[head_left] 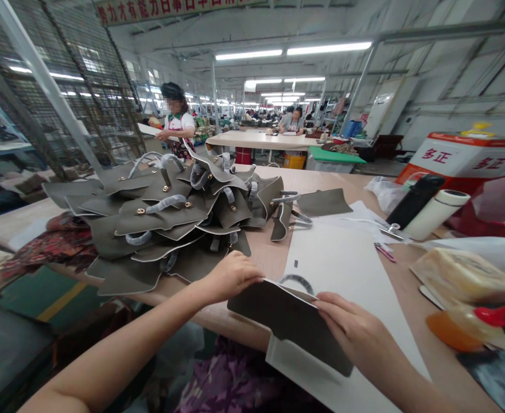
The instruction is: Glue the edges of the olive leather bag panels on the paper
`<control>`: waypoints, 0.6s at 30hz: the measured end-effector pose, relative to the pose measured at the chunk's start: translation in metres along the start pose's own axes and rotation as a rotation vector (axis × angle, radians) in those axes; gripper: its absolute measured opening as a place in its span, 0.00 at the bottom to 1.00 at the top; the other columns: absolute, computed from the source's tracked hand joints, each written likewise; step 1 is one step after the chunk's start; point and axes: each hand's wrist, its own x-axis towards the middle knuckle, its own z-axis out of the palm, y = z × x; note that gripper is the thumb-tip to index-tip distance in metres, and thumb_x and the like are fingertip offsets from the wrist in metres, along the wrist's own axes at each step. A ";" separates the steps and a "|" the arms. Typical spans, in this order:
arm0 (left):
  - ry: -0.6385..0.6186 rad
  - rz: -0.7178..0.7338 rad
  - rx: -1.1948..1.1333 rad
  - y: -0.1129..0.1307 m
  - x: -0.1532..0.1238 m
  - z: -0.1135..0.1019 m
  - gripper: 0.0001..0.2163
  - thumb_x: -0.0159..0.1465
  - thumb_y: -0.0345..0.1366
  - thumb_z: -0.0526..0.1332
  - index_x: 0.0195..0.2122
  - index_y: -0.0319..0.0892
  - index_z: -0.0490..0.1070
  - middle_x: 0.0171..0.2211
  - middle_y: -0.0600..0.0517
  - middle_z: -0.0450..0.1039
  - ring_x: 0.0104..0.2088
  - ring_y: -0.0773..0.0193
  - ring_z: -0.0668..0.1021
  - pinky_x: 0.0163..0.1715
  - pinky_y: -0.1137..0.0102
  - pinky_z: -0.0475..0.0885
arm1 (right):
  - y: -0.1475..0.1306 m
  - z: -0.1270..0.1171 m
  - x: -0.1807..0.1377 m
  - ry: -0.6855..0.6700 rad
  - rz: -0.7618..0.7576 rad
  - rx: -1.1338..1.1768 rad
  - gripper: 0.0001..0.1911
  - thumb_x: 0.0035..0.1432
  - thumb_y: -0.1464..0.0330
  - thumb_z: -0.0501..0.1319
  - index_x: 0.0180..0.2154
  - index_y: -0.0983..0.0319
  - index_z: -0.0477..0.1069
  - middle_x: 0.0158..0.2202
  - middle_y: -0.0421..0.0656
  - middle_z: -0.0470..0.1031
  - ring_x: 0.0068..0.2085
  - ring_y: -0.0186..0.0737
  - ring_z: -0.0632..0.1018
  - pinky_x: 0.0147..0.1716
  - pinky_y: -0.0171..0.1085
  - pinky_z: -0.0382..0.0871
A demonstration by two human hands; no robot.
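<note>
A dark grey-brown bag panel (293, 324) with a pale edge is held up in front of me over the table edge. My left hand (234, 276) pinches its upper left corner. At the upper right edge, the fingers of my right hand (351, 330) close on the panel. Behind its top edge shows a plastic-wrapped handle (296, 282). Under and beyond the panel lies a white sheet (342, 258). Ahead to the left is a big pile of similar panels (166, 218) with wrapped handles and gold-coloured fittings.
On the right stand a black bottle (416, 199), a white flask (438, 215), a glue bottle (454, 331) with a red nozzle, and a yellowish block (463, 275). Beyond them is a red-and-white can (463, 155). A person (177, 123) stands behind the pile, holding a panel.
</note>
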 end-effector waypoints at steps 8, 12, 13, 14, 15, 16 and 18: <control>-0.075 -0.023 -0.019 0.022 0.015 0.004 0.13 0.64 0.39 0.50 0.40 0.44 0.72 0.32 0.52 0.77 0.33 0.63 0.76 0.32 0.74 0.65 | -0.009 -0.011 0.015 -0.058 -0.007 0.048 0.14 0.60 0.72 0.47 0.36 0.60 0.70 0.41 0.44 0.73 0.37 0.37 0.76 0.37 0.36 0.72; -0.090 -0.004 -0.043 0.028 0.020 0.003 0.12 0.64 0.39 0.50 0.41 0.45 0.71 0.32 0.52 0.77 0.33 0.62 0.77 0.30 0.74 0.65 | -0.010 -0.013 0.019 -0.113 -0.011 0.075 0.13 0.59 0.74 0.47 0.35 0.60 0.69 0.40 0.43 0.73 0.35 0.36 0.75 0.36 0.35 0.71; -0.089 -0.004 -0.049 0.029 0.021 0.004 0.12 0.64 0.39 0.50 0.40 0.45 0.71 0.32 0.52 0.77 0.33 0.62 0.77 0.30 0.74 0.65 | -0.010 -0.013 0.020 -0.119 -0.007 0.077 0.12 0.58 0.74 0.47 0.34 0.60 0.69 0.39 0.43 0.72 0.35 0.36 0.75 0.36 0.35 0.70; -0.089 -0.004 -0.054 0.030 0.021 0.004 0.12 0.64 0.39 0.50 0.40 0.45 0.72 0.32 0.52 0.77 0.33 0.63 0.77 0.30 0.74 0.64 | -0.011 -0.014 0.021 -0.121 -0.004 0.078 0.12 0.58 0.74 0.47 0.34 0.61 0.69 0.38 0.43 0.72 0.34 0.35 0.75 0.35 0.34 0.70; -0.088 -0.005 -0.058 0.030 0.022 0.005 0.12 0.64 0.39 0.50 0.39 0.45 0.72 0.31 0.52 0.76 0.33 0.63 0.76 0.30 0.75 0.64 | -0.012 -0.014 0.022 -0.120 -0.002 0.073 0.12 0.58 0.75 0.47 0.33 0.61 0.68 0.37 0.43 0.72 0.33 0.35 0.74 0.34 0.34 0.69; -0.086 -0.004 -0.061 0.030 0.022 0.005 0.12 0.64 0.39 0.50 0.39 0.45 0.72 0.30 0.52 0.76 0.32 0.64 0.76 0.29 0.75 0.64 | -0.012 -0.015 0.022 -0.118 0.003 0.063 0.12 0.58 0.75 0.47 0.32 0.61 0.68 0.35 0.43 0.72 0.32 0.35 0.74 0.33 0.34 0.69; -0.080 0.002 -0.065 0.029 0.021 0.005 0.12 0.64 0.39 0.49 0.37 0.44 0.72 0.29 0.52 0.76 0.31 0.65 0.76 0.28 0.76 0.63 | -0.012 -0.017 0.022 -0.122 0.036 0.035 0.11 0.57 0.74 0.47 0.31 0.61 0.66 0.30 0.42 0.71 0.29 0.35 0.73 0.29 0.34 0.68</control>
